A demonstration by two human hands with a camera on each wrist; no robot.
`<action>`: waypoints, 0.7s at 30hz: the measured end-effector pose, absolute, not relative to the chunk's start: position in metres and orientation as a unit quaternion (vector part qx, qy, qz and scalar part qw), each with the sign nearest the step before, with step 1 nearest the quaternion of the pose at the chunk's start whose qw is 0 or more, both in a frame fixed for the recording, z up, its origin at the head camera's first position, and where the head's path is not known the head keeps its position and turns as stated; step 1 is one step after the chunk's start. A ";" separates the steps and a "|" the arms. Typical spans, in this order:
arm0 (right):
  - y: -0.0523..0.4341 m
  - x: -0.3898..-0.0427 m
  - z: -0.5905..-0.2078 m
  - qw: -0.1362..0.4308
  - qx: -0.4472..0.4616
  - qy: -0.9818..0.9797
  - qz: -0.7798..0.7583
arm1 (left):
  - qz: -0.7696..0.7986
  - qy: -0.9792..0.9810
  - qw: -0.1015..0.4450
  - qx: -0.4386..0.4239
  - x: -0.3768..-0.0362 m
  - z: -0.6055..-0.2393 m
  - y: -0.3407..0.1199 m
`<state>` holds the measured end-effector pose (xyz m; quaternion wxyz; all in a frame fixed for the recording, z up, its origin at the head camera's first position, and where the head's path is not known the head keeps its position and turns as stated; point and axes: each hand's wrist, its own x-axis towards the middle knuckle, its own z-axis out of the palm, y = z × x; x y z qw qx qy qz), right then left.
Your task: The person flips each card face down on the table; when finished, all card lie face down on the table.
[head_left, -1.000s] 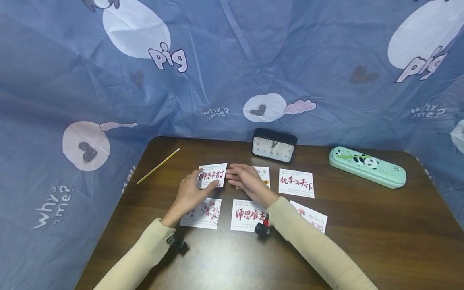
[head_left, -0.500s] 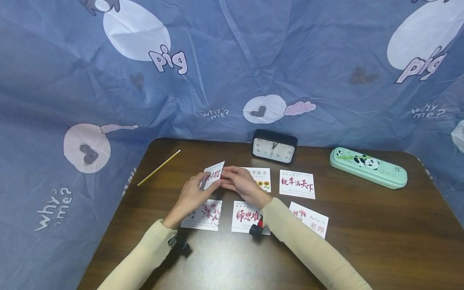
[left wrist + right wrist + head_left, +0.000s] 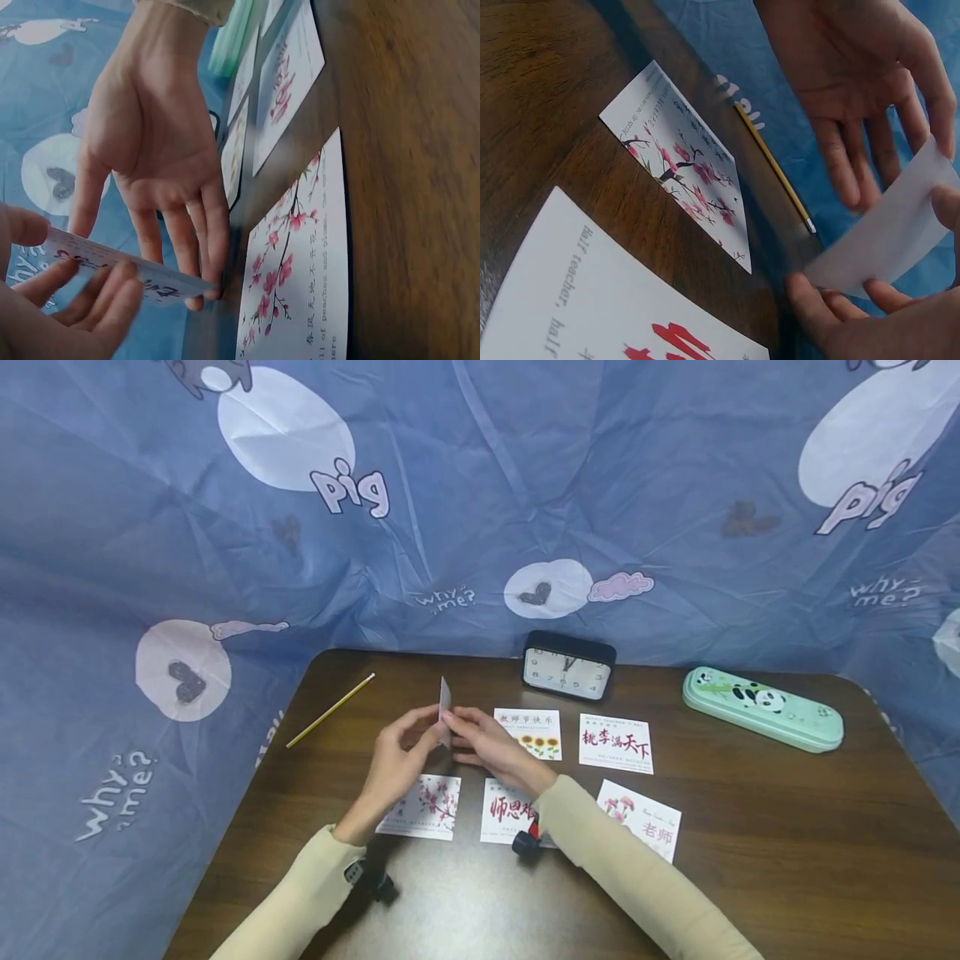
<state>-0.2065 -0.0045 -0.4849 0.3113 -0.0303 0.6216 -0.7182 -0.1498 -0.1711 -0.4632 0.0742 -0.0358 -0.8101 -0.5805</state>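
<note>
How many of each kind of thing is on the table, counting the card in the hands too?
Cards: 6, one held up on edge by both hands, five lying flat: blossom, red writing, sunflower, red and black writing, carnation
Clocks: 1
Pencils: 1
Pencil cases: 1
Total: 9

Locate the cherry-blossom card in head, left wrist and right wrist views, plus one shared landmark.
Head: the cherry-blossom card lies flat on the table, lower centre-left, just under the left hand.
Left wrist: lower right, flat on the wood, blossoms running up the frame.
Right wrist: centre-left, flat, with the yellow pencil beyond it.
Shared landmark: the lifted card held between both hands, seen in all three views.
</note>
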 end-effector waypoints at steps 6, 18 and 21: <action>-0.001 -0.205 -0.484 0.270 -0.028 0.650 -0.710 | -0.651 -0.752 0.099 -0.034 -0.147 -0.457 -0.173; 0.011 -0.203 -0.486 0.225 -0.017 0.656 -0.721 | -0.668 -0.731 0.141 0.020 -0.155 -0.460 -0.189; 0.015 -0.204 -0.487 0.220 -0.011 0.649 -0.729 | -0.665 -0.733 0.140 0.028 -0.157 -0.463 -0.193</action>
